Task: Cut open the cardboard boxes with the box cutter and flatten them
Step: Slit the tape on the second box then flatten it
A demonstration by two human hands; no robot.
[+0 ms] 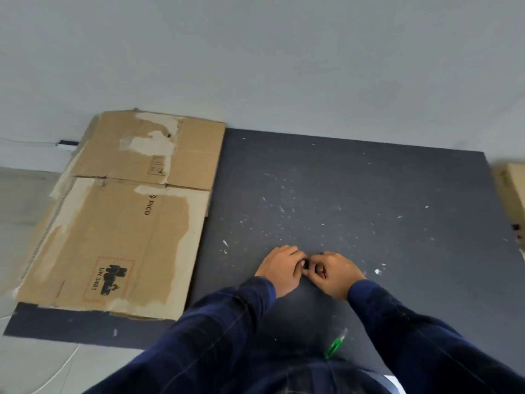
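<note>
A flattened cardboard box [125, 217] with torn tape marks and black print lies on the left part of the dark mat [355, 200]. The green box cutter [336, 344] lies on the mat close to my body, in neither hand. My left hand [279, 268] and my right hand [335, 273] rest together on the mat in the middle, fingers curled and fingertips touching. Whether something small sits between the fingertips is too unclear to tell. Another cardboard box [512, 194] shows partly at the right edge.
The mat is speckled with small white scraps [377, 271]. A pale wall [255, 66] stands right behind the mat. Light floor [22, 200] lies to the left, with a thin white cable [61, 371] at the lower left.
</note>
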